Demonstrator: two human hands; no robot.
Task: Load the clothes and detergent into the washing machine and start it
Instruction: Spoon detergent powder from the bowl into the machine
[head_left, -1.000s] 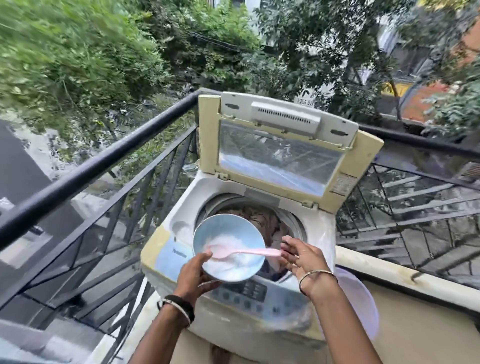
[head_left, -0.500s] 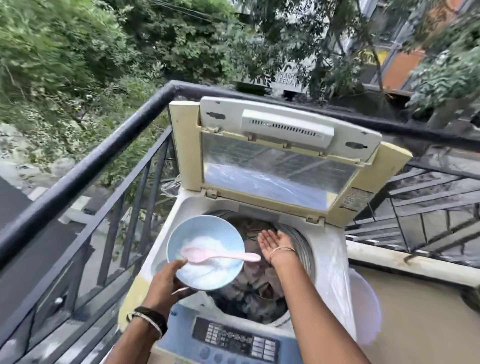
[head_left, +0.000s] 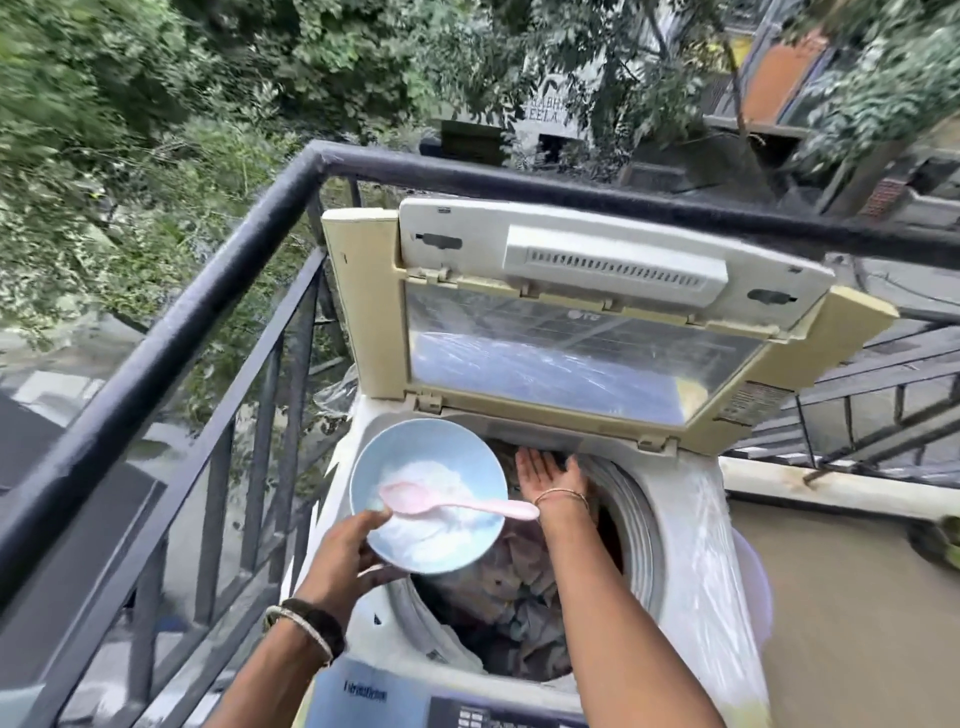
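My left hand (head_left: 347, 552) grips a blue bowl (head_left: 428, 496) of white detergent (head_left: 431, 480) with a pink spoon (head_left: 452, 501), above the washing machine (head_left: 691, 561); my right hand (head_left: 551, 475) lies open-palmed, empty, over the clothes (head_left: 514, 603) inside the drum

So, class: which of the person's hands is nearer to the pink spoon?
Left. The left hand holds the bowl with its thumb at the spoon's scoop end. The right hand is open beyond the handle tip, over the clothes, not touching.
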